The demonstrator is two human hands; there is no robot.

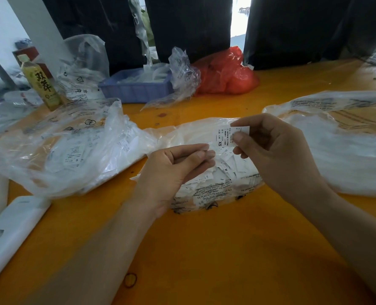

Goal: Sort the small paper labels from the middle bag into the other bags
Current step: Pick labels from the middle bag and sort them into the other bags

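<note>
With an XS label [229, 135] pinched in the right hand [268, 146] and the left hand [174, 166] apparently pinching another, the middle bag [215, 190] beneath the fingers holds many unsorted labels.

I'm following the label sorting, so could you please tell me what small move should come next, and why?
Probably carry the small white paper label pinched in the right hand to one side bag. It reads XS and is lifted above the middle clear plastic bag. The left clear plastic bag shows an S label, so the right clear plastic bag seems likelier, though unconfirmed.
</note>
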